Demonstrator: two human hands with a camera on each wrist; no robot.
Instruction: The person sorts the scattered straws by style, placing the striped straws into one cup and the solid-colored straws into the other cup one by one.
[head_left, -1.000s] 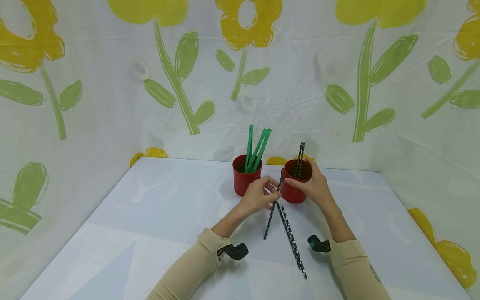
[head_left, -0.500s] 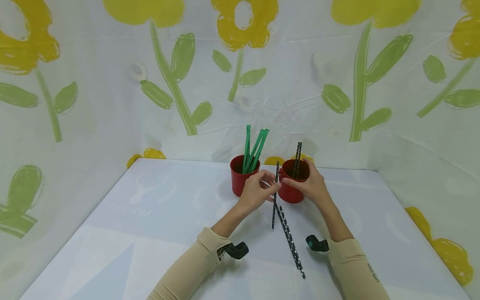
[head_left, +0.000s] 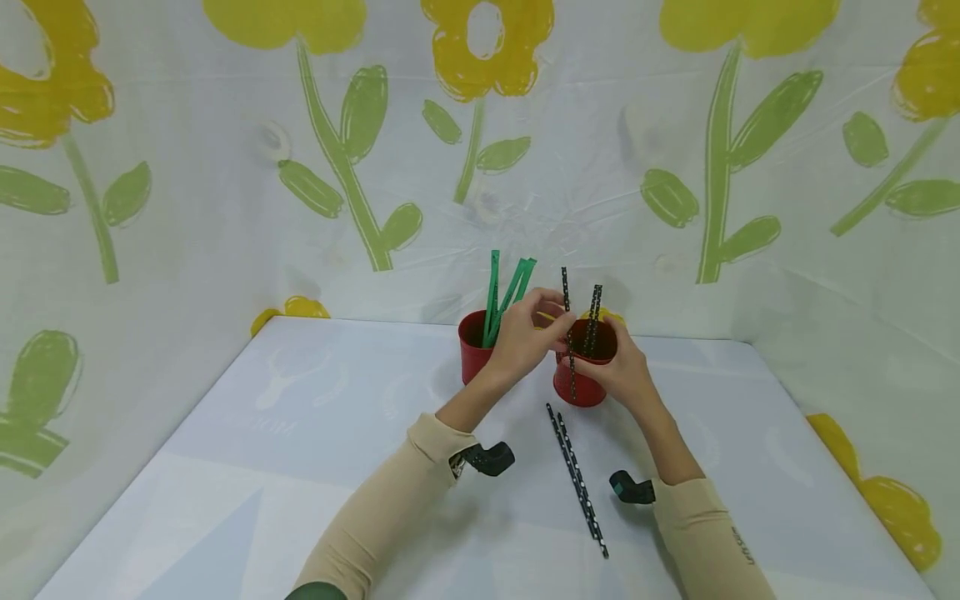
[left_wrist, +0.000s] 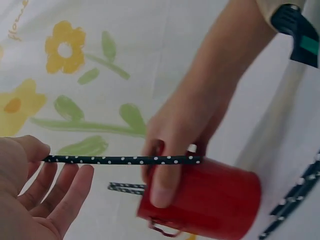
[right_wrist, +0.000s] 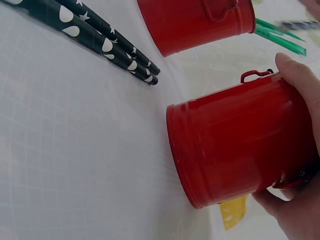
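Note:
My left hand (head_left: 525, 335) pinches a black paper straw with white dots (left_wrist: 125, 160) near its upper end. The straw stands nearly upright, raised off the table, in front of the right red bucket (head_left: 579, 388). My right hand (head_left: 628, 368) grips that bucket at its rim, thumb on the near side, as the right wrist view also shows of the bucket (right_wrist: 240, 145). Black straws (head_left: 595, 310) with white spots stick up inside it. On the table before the bucket lie two loose black straws (head_left: 577, 483), side by side; one has stars in the right wrist view.
Left of the held bucket stands another red bucket (head_left: 472, 360), partly behind my left hand, with several green straws (head_left: 492, 292) in it. A flower-printed curtain (head_left: 480, 233) rises behind the table's back edge. Both forearms carry black wrist cameras.
My left hand has lifted its straw off the table and moved it up and right, toward the right bucket, turning it more upright. My right hand keeps its hold on the bucket.

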